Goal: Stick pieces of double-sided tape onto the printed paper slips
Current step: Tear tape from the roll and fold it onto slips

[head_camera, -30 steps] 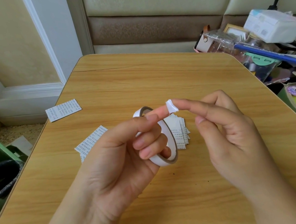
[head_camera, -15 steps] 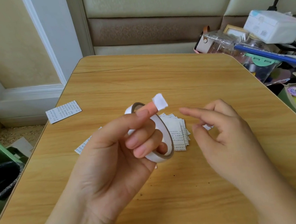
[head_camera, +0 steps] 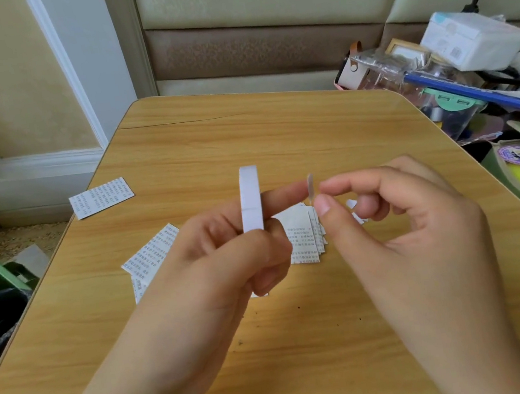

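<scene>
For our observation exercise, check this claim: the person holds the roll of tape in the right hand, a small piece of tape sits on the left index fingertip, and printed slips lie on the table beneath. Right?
Not quite. The head view shows the roll of tape in the grip of the left hand, not the right hand. The rest stands: the small piece of tape sits on the left index fingertip, and printed slips lie on the table beneath.
</scene>
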